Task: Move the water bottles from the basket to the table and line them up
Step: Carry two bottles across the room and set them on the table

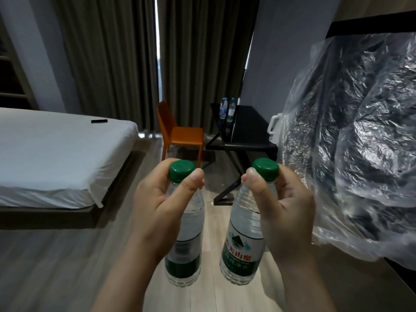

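Left grip (157, 203) pinches left bottle (186, 251) under cap; right grip (283, 206) pinches right bottle (240, 251) likewise. Carrying step, probably. Next: reach desk (252, 127), stand both beside two bottles (227, 109).

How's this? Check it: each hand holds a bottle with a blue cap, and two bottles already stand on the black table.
Wrong colour: the caps are green, not blue. In the head view the left hand holds the left bottle, the right hand the right bottle, and two bottles already stand on the black table.
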The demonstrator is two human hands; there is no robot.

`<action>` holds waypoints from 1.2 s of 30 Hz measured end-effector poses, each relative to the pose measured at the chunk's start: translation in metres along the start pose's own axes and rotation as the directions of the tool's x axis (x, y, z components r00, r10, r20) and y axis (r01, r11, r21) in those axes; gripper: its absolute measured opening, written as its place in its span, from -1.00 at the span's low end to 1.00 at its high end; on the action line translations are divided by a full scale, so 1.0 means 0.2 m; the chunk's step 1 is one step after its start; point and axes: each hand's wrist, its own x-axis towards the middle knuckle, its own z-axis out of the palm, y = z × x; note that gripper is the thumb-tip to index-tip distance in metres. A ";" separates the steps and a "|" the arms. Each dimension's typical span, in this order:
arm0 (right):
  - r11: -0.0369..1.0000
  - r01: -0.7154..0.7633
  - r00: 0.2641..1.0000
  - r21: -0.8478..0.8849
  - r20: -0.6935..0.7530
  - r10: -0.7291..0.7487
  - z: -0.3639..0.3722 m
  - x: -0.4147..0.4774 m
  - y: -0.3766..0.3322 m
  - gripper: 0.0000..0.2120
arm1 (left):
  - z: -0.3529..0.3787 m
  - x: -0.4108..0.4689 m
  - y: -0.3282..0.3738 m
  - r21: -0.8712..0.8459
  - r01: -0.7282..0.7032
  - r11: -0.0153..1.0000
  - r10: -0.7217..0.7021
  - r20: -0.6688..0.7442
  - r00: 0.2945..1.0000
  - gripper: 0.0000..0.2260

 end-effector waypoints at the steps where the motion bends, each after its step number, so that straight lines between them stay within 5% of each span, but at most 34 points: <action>1: 1.000 0.001 1.000 -0.001 0.000 -0.001 0.03 0.04 0.04 -0.82 | 0.01 0.05 -0.04 0.002 0.005 1.000 -0.005 0.004 1.000 -0.71; 16: 0.993 0.030 0.998 0.110 0.052 -0.036 0.30 0.95 0.73 -0.93 | 0.39 1.00 -0.55 0.108 -0.020 0.994 0.024 -0.034 0.999 -0.80; 36: 0.997 0.002 1.000 -0.074 -0.026 -0.004 0.79 1.89 1.53 -0.85 | 0.62 2.18 -1.32 0.061 0.009 0.998 -0.011 0.040 0.999 -0.73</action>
